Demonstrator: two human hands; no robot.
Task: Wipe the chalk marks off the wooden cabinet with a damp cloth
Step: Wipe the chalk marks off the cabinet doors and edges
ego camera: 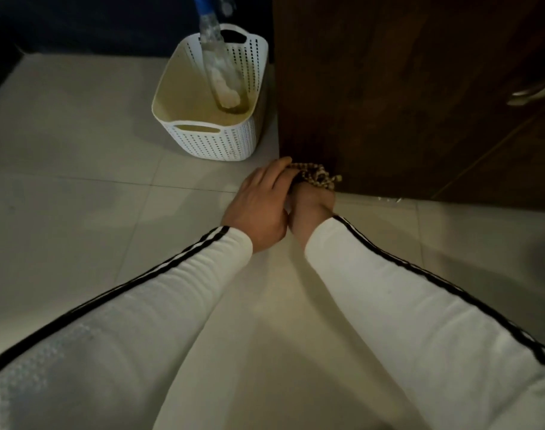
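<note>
Fingers of the left hand and right hand were curled round the cloth, held touching the cabinet at its foot, bare panel above-right.

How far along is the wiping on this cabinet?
Done: no chalk shows on the cabinet side, though the light is dim. In hand: the left grip holds the cloth at the bottom corner, the right grip against it, fingers hidden. Left: pale flecks lie on the floor along the base; the front is barely in view, so unchecked.
</note>
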